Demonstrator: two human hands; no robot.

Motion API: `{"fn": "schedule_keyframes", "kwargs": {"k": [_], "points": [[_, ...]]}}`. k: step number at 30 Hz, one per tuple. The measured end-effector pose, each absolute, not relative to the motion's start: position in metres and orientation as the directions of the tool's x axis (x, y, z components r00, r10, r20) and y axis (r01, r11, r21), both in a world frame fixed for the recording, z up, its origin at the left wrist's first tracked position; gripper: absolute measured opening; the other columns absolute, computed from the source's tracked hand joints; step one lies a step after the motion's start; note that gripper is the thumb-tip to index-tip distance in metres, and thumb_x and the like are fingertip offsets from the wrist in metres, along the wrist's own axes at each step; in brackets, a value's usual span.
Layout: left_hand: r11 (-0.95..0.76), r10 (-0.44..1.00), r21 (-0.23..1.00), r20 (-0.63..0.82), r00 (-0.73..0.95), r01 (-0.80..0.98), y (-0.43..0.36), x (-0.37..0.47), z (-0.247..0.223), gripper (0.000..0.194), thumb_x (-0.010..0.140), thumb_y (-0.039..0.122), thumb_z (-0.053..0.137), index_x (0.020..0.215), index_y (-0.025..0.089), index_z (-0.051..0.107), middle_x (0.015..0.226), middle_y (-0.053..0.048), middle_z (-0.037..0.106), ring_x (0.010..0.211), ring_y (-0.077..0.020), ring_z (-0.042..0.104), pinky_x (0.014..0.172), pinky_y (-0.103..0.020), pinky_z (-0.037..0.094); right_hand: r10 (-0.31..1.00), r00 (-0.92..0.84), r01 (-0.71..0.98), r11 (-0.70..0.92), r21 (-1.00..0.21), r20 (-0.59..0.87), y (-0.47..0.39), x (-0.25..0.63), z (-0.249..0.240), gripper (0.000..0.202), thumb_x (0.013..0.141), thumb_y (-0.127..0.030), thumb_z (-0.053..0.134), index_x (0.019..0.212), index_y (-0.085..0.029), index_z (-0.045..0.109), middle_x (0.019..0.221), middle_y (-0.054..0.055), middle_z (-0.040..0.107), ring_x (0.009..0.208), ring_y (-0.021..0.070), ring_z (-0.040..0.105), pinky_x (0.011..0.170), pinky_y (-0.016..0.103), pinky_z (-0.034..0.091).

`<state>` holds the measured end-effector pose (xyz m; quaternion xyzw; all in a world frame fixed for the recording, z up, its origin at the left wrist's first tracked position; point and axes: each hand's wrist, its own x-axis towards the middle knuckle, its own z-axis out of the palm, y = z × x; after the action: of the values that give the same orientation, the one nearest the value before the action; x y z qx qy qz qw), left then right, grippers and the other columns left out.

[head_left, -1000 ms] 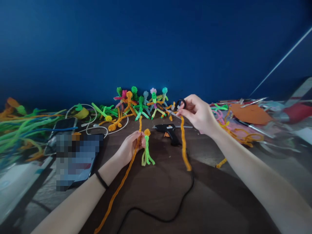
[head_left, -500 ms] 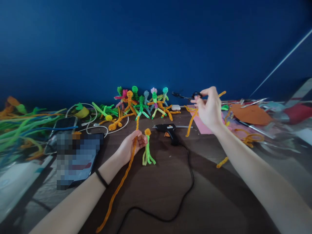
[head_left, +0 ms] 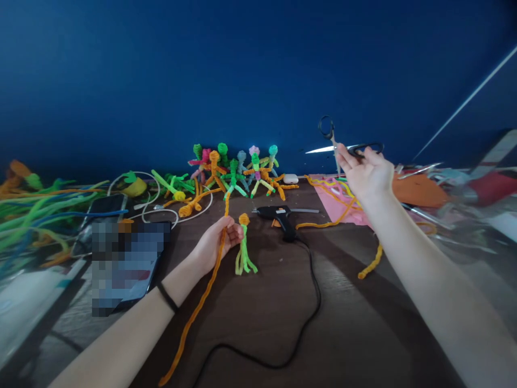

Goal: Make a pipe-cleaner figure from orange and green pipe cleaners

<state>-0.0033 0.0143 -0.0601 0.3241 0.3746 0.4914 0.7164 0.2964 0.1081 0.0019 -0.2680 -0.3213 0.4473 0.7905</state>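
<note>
On my feed the change is all in the right hand. A second ago an orange strip hung beside it; now that strip lies on the table, running from just by the glue gun onto the pink paper at right. I read that hand as free of it, left with only the scissors. They are raised against the blue wall and splayed wide. The right fingers are half open, loosely about one black handle.

The left hand has barely moved: fingers curled, thumb and forefinger closed on a long orange stem, which trails to the near left. Its fingertips are at the neck of the small green figure, near the middle; I can't tell how firmly they grip it. The standing figures at the far side look unmoved.
</note>
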Motion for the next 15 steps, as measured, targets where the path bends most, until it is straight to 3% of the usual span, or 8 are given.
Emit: {"fn": "schedule_keyframes", "kwargs": {"k": [4,8,12,15], "points": [[0.278,0.954,0.833,-0.178,0.243,-0.479,0.014,-0.005,-0.060,0.024,0.084,0.020,0.039,0.063,0.015,0.049,0.061,-0.004,0.058,0.060,-0.0124,0.056,0.060,-0.022,0.047,0.940,0.145,-0.566,0.335,-0.753,0.309,0.095,0.278,0.003,0.015,0.078,-0.019,0.040,0.065,-0.017,0.047,0.074,0.005,0.065,0.084,0.0172,0.065,0.083,0.036,0.049],[0.184,0.980,0.838,-0.120,0.156,-0.513,0.012,-0.004,-0.052,0.012,0.080,0.013,0.045,0.077,0.015,0.056,0.064,-0.003,0.060,0.055,-0.0091,0.055,0.054,-0.018,0.045,0.940,-0.141,-0.549,0.187,-0.815,0.311,0.077,0.257,0.000,0.005,0.070,-0.020,0.052,0.068,-0.018,0.048,0.076,0.001,0.065,0.080,0.0204,0.066,0.084,0.042,0.048],[0.113,0.991,0.842,-0.053,0.127,-0.527,0.008,0.000,-0.035,0.023,0.082,0.012,0.041,0.096,0.018,0.059,0.058,0.000,0.059,0.043,-0.0051,0.049,0.044,-0.013,0.041,0.887,-0.331,-0.455,0.151,-0.878,0.324,0.062,0.241,-0.001,0.012,0.070,-0.020,0.056,0.070,-0.019,0.044,0.079,-0.002,0.062,0.079,0.0200,0.066,0.086,0.046,0.045],[0.139,0.983,0.820,-0.045,0.179,-0.555,0.006,0.002,-0.028,0.027,0.085,0.015,0.037,0.100,0.017,0.060,0.066,-0.004,0.065,0.051,-0.0073,0.057,0.052,-0.015,0.048,0.831,-0.434,-0.392,0.174,-0.903,0.349,0.054,0.233,-0.003,0.011,0.074,-0.023,0.055,0.076,-0.020,0.044,0.082,-0.002,0.058,0.080,0.0182,0.065,0.088,0.047,0.043]]}}
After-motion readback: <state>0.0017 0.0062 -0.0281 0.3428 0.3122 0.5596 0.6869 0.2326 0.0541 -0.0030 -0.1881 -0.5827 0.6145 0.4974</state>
